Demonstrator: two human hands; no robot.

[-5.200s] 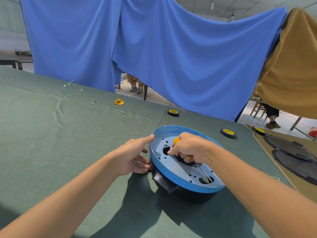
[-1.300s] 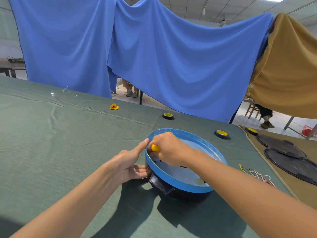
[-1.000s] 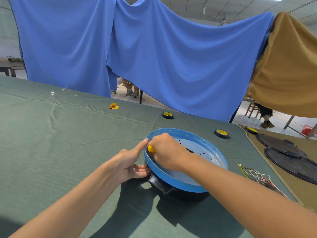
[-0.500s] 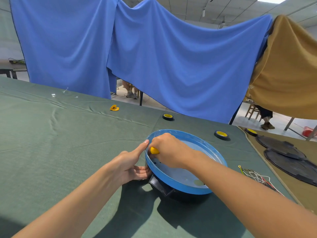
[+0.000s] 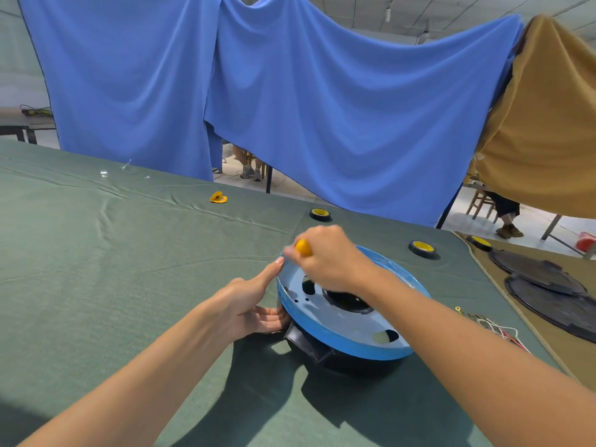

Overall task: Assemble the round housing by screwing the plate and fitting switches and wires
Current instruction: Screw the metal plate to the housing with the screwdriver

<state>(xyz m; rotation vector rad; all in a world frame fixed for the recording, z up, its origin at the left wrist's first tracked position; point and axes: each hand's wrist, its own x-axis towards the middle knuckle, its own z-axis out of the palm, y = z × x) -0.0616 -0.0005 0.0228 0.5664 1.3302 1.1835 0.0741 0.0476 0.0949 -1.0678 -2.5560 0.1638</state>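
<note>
Head camera: a person works at a green-clothed table [image 5: 129, 269], where the round housing [image 5: 309, 345], black and squat, sits at centre frame with the blue plate [image 5: 348, 327] lying on top of it, holes and a dark central opening showing.

The right hand [image 5: 329, 259] is curled in a fist around a screwdriver [image 5: 303, 247], only its yellow handle poking out. It hangs over the plate's rim at about 11 o'clock. The hand is blurred and covers the shaft and tip, so whether the tip sits in a screw cannot be told.

The left hand [image 5: 248, 304] grips nothing. Its thumb points straight out and touches the rim at 10 o'clock, while the flat fingers press against the housing's side at 9 o'clock, bracing it.

A loose bundle of wires [image 5: 490, 327] lies on the table at 3 o'clock from the housing, well apart from it. Tape rolls [image 5: 320, 214] sit at 12 and 1 o'clock, a small yellow object [image 5: 218, 197] at 11 o'clock, and dark discs [image 5: 541, 279] out at 2 o'clock. Blue drapes [image 5: 290, 108] hang behind.

The work looks to be at the plate-screwing stage, with wires not yet fitted and no switches visible. The next move likely calls for setting the tip squarely into a rim screw, keeping the driver upright, and holding the housing firm so it does not turn with the tool.
</note>
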